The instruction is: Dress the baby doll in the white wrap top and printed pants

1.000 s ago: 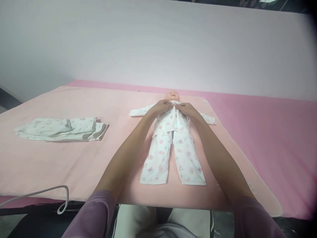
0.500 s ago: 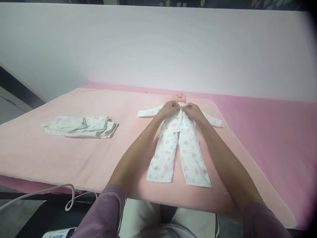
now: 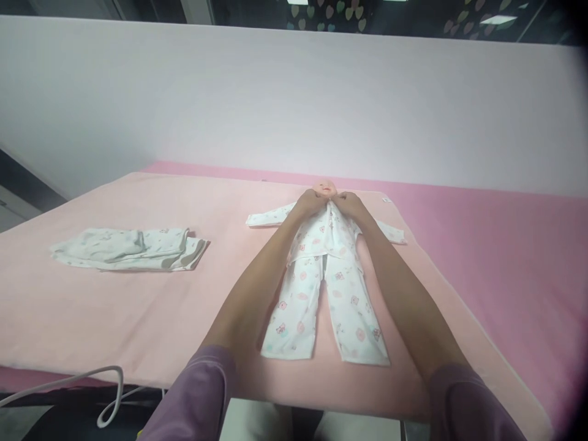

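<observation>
A baby doll (image 3: 325, 187) lies on its back on the pink sheet, its head toward the wall. It wears a white printed pajama top (image 3: 309, 242) with sleeves spread out sideways, and matching pajama pants (image 3: 294, 312) with the legs laid apart toward me. My left hand (image 3: 313, 201) is closed at the left side of the collar, just below the doll's chin. Opposite it, my right hand (image 3: 348, 204) pinches the collar's right side. The fingertips are partly hidden, and the top's front opening runs down between the hands.
Folded white printed cloth (image 3: 131, 249) lies on the peach sheet (image 3: 220, 294) to the left. A deeper pink cover (image 3: 487, 263) extends at the right, with a white wall (image 3: 294, 104) behind. A white cable (image 3: 120, 386) loops by the table's front left edge.
Both hands have shifted from the upper chest up to the collar and a little further apart. My view has tilted slightly upward, so more shows above the wall.
</observation>
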`<state>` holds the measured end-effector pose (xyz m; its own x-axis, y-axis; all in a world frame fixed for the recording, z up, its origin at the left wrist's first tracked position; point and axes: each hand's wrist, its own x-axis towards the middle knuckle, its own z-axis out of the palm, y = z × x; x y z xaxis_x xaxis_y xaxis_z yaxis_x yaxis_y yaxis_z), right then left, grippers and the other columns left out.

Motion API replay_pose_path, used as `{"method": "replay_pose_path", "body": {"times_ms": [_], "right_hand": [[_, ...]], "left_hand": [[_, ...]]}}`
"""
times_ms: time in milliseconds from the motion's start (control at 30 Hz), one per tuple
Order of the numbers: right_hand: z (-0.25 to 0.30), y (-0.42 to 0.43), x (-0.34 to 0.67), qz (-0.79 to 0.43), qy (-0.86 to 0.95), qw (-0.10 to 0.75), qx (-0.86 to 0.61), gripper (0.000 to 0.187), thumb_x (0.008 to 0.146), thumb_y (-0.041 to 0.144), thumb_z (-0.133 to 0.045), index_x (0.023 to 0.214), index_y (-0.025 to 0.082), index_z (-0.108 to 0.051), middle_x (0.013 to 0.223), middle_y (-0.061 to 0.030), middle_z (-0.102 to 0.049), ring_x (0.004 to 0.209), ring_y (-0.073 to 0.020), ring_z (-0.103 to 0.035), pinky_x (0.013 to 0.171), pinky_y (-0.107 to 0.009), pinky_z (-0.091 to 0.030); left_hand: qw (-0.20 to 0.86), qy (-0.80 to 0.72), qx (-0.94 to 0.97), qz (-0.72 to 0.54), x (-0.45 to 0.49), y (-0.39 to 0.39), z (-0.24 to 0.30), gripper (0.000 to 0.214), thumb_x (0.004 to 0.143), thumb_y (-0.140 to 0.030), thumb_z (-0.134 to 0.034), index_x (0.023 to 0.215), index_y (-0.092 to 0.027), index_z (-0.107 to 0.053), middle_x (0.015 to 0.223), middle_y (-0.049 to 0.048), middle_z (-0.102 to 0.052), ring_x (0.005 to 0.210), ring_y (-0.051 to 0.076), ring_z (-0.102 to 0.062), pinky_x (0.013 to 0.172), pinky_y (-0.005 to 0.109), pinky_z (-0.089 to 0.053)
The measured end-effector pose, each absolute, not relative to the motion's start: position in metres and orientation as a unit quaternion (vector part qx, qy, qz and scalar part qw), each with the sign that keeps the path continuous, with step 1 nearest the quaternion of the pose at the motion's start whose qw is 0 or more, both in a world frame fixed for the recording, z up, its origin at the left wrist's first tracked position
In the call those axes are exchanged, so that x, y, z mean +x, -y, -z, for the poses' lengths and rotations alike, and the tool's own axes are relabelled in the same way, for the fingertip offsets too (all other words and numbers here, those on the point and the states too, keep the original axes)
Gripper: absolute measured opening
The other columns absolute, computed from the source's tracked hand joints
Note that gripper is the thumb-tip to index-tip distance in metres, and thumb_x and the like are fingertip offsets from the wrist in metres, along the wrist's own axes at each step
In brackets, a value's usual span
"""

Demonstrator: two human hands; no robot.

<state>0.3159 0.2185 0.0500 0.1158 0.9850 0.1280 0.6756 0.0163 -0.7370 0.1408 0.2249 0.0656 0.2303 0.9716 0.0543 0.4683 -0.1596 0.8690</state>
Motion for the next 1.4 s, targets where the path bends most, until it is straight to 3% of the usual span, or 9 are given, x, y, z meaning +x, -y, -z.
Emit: {"method": "replay_pose_path", "body": {"times_ms": [433,700,933,1133,1267,1400], "right_hand": [[-0.046,-0.216,0.323,-0.382,0.548,0.412,-0.62,0.028,0.084,0.041,-0.089,0.095,0.016,-0.081,0.101,-0.0062,-0.082,0.09,-0.0188,-0.068,0.076,-0.025,-0.05],[-0.044,-0.218,0.324,-0.431,0.518,0.427,-0.603,0.033,0.08,0.043,-0.094,0.094,0.017,-0.082,0.101,-0.0075,-0.083,0.087,-0.0182,-0.071,0.077,-0.026,-0.054],[-0.038,-0.224,0.319,-0.375,0.52,0.433,-0.634,0.025,0.086,0.039,-0.084,0.088,0.015,-0.077,0.087,-0.0058,-0.079,0.081,-0.0182,-0.068,0.074,-0.028,-0.052],[-0.047,-0.219,0.301,-0.255,0.556,0.432,-0.663,0.015,0.094,0.03,-0.065,0.094,0.019,-0.076,0.106,-0.0069,-0.079,0.103,-0.0238,-0.068,0.092,-0.034,-0.049],[-0.057,-0.183,0.304,-0.156,0.626,0.387,-0.659,0.023,0.1,0.032,-0.055,0.106,0.021,-0.074,0.114,-0.0103,-0.077,0.109,-0.0278,-0.067,0.099,-0.04,-0.048],[-0.058,-0.095,0.323,-0.078,0.738,0.362,-0.564,0.033,0.101,0.043,-0.06,0.128,0.025,-0.066,0.118,-0.0093,-0.071,0.1,-0.0271,-0.065,0.093,-0.041,-0.051]], "left_hand": [[0.398,-0.508,0.673,-0.362,0.142,-0.237,-0.045,0.036,0.089,-0.032,-0.072,0.064,-0.021,-0.049,0.055,-0.0025,-0.047,0.055,0.012,-0.044,0.057,0.028,-0.033],[0.398,-0.507,0.663,-0.379,0.144,-0.239,-0.042,0.036,0.09,-0.028,-0.069,0.063,-0.021,-0.047,0.054,-0.0028,-0.048,0.054,0.012,-0.043,0.057,0.028,-0.033],[0.405,-0.488,0.672,-0.382,0.141,-0.24,-0.041,0.026,0.091,-0.03,-0.069,0.069,-0.019,-0.058,0.06,-0.0017,-0.054,0.059,0.013,-0.049,0.062,0.028,-0.038],[0.311,-0.506,0.708,-0.382,0.153,-0.24,-0.044,0.016,0.096,-0.032,-0.067,0.095,-0.017,-0.073,0.102,0.0081,-0.079,0.094,0.022,-0.069,0.088,0.034,-0.048],[0.236,-0.522,0.721,-0.391,0.141,-0.204,-0.053,0.023,0.1,-0.036,-0.062,0.113,-0.019,-0.069,0.118,0.0111,-0.075,0.112,0.027,-0.066,0.102,0.042,-0.048],[0.149,-0.441,0.804,-0.369,0.091,-0.131,-0.054,0.043,0.094,-0.047,-0.07,0.128,-0.022,-0.06,0.129,0.0116,-0.065,0.125,0.032,-0.057,0.108,0.048,-0.047]]}}
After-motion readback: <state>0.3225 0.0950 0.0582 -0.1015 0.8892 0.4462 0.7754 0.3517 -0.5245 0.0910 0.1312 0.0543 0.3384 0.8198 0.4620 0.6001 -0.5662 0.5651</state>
